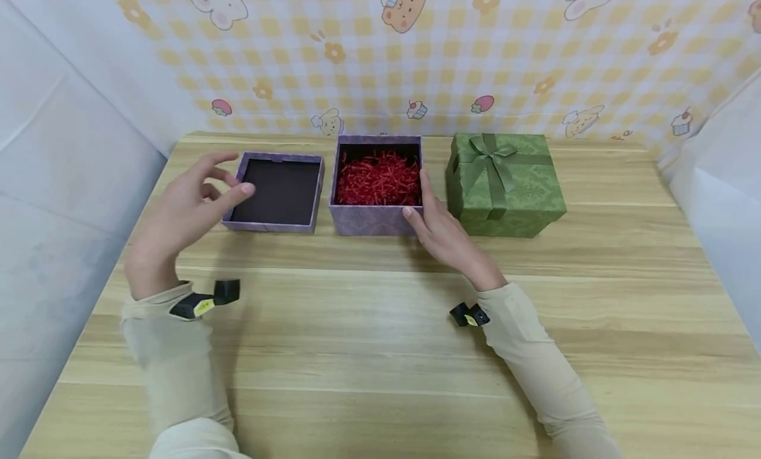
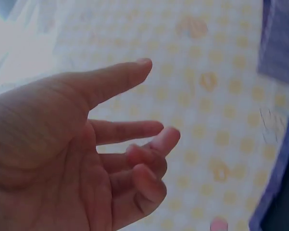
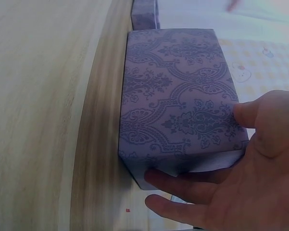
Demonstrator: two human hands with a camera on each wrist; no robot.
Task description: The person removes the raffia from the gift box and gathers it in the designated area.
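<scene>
A purple patterned box [image 1: 376, 221] stands uncovered on the table, with red shredded paper [image 1: 380, 179] inside. My right hand [image 1: 442, 238] holds its right front corner. In the right wrist view, the thumb lies on the box's patterned front [image 3: 180, 96] and the fingers reach along its side. To the left lies the purple lid [image 1: 273, 226], its dark inside facing up. My left hand [image 1: 181, 208] hovers by the lid's left edge, fingers loosely bent, holding nothing. In the left wrist view, a gap shows between the thumb [image 2: 118, 79] and the other fingers.
A green gift box [image 1: 511, 195] with a ribbon bow [image 1: 492, 158] stands right of the purple box, near my right hand. Behind the wooden table [image 1: 380, 340] hangs a yellow checked cloth [image 1: 380, 69]. A white surface [image 1: 65, 181] rises at the left.
</scene>
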